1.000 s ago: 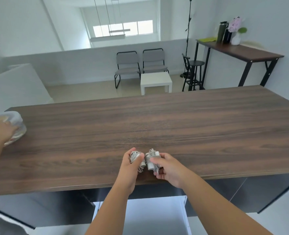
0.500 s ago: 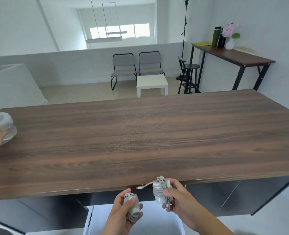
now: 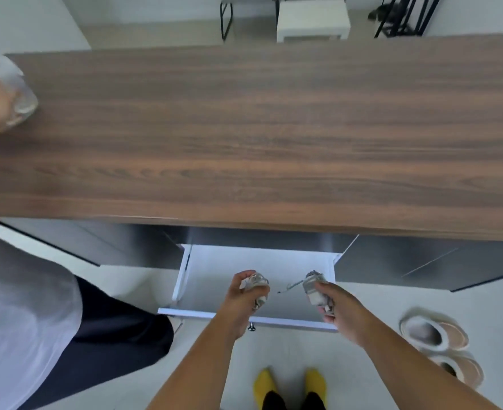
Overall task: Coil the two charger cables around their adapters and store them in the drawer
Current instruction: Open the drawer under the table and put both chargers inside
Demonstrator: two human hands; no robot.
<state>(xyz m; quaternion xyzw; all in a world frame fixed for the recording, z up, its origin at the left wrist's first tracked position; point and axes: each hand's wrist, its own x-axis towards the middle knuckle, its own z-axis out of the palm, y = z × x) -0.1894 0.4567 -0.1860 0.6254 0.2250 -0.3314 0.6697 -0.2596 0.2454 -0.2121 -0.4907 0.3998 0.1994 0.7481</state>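
The left hand [image 3: 243, 294] and the right hand [image 3: 331, 303] each hold a wrapped charger [image 3: 257, 284] tight over the open drawer [image 3: 185, 279]. Best to go low and set both down softly. One loose cord end [image 3: 288, 287] should be tucked in.

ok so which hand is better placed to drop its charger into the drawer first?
Left, marginally. The left hand holds its coiled charger over the middle of the open drawer. The right hand holds its charger near the right wall, with a cable end hanging loose.
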